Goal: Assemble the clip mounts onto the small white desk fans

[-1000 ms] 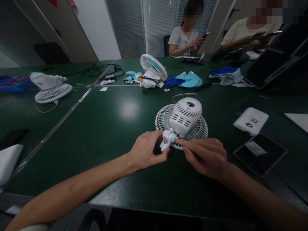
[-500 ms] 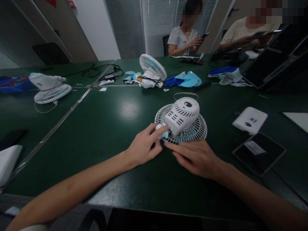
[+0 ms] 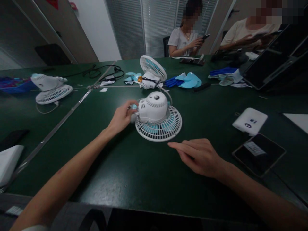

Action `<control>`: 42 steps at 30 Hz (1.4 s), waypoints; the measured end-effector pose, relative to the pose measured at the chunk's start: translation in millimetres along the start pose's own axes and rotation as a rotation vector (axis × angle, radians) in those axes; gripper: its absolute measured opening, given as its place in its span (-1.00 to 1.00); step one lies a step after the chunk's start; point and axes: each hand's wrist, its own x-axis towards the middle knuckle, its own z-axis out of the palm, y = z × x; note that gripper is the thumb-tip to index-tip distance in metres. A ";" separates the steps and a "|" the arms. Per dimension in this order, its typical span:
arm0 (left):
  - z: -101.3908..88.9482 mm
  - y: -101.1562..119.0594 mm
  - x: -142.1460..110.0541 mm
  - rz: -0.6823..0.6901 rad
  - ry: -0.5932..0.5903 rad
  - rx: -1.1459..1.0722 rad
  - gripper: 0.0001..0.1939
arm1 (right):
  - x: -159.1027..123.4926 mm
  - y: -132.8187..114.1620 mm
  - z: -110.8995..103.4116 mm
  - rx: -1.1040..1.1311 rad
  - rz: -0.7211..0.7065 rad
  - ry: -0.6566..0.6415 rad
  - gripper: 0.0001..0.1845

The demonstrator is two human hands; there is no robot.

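A small white fan (image 3: 154, 107) lies grille-down on the green table in front of me, its motor housing upward and light-blue blades showing through the grille. My left hand (image 3: 122, 116) is closed around the white and light-blue end piece at the fan's left side; the fingertips are partly hidden behind it. To the lower right of the grille, my right hand (image 3: 198, 156) rests apart from the fan. Its index finger is stretched out, the other fingers are loosely bent, and nothing shows in it.
Behind stands another white fan (image 3: 152, 72), beside light-blue fan blades (image 3: 190, 79). A third fan (image 3: 51, 88) lies at left near a blue basket (image 3: 16, 85). At right are a white box-shaped device (image 3: 250, 121) and a black tablet-like device (image 3: 258, 155). Two people sit across the table.
The fan has moved left and turned, its end piece now pointing left. My left hand has travelled left and away with it. My right hand has stayed nearly in place, now clear of the grille.
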 end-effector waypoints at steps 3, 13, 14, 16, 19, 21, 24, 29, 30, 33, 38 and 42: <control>-22.2 -50.1 3.0 -0.141 0.146 0.132 -0.68 | -1.5 1.3 2.1 0.016 0.008 -0.017 -0.60; -63.3 -126.9 -16.1 -0.595 0.554 0.446 -0.62 | -1.5 3.0 3.2 0.046 0.016 -0.034 -0.62; -64.3 -126.4 -16.9 -0.594 0.568 0.459 -0.63 | -2.1 3.7 4.0 0.049 0.021 -0.040 -0.62; -65.7 -122.4 -18.3 -0.557 0.575 0.481 -0.65 | -3.0 4.6 5.3 0.052 0.029 -0.051 -0.62; -66.4 -113.2 -19.2 -0.476 0.551 0.501 -0.65 | -2.7 4.8 5.8 0.066 0.023 -0.055 -0.62; -65.9 -108.0 -18.7 -0.444 0.516 0.525 -0.63 | -1.5 4.3 5.3 0.076 0.020 -0.057 -0.62; -63.7 -103.5 -17.3 -0.440 0.493 0.563 -0.58 | 0.1 3.6 4.3 0.079 0.025 -0.059 -0.62; -55.5 -99.3 -15.8 -0.392 0.552 0.571 -0.61 | 0.2 3.6 3.6 0.073 0.027 -0.062 -0.64; -53.4 -98.6 -15.5 -0.364 0.571 0.564 -0.63 | -0.1 3.7 3.6 0.075 0.030 -0.066 -0.64; -48.2 -99.7 -14.0 -0.323 0.639 0.496 -0.58 | -0.6 4.0 3.6 0.085 0.042 -0.078 -0.63; -49.9 -120.7 -11.0 -0.583 0.701 0.305 -0.47 | 0.7 3.7 4.3 0.101 0.034 -0.072 -0.63; -58.6 -135.6 -12.0 -0.687 0.674 0.271 -0.72 | 0.8 3.8 5.3 0.113 0.040 -0.083 -0.63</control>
